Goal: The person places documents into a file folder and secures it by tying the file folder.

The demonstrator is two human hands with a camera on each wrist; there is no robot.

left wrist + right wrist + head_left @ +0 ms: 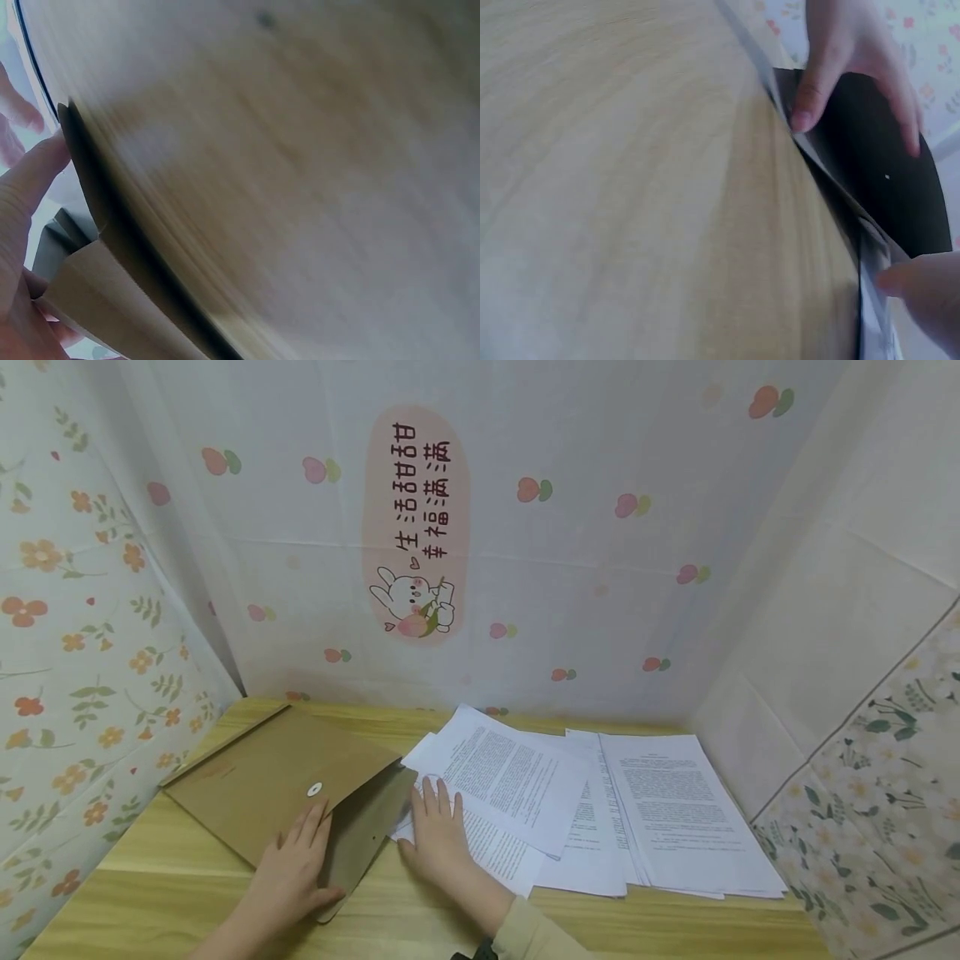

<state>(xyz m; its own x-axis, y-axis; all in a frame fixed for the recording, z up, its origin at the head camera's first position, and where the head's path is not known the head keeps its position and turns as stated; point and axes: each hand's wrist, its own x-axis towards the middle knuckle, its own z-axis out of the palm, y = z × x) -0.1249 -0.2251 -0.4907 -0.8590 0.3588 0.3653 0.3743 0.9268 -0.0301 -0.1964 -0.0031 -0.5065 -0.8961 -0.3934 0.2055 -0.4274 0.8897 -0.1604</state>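
brown envelope (262,785) lying agape on the desk (127,877), left hand (292,864) spreading thumb and fingers wide over it, right hand (438,835) resting nearly straight fingers on printed sheets (517,777) just right of the envelope, paper stack (675,810) lying farther right of it

A: How does the brown envelope (247,768) lie?
B: Slanted on the tabletop (165,902), 1 white button (314,789) showing, gaping at the left hand (291,864).
A: The printed sheets (517,777)?
B: Overlapping in a loose fan beside it, right hand (438,835) on them.
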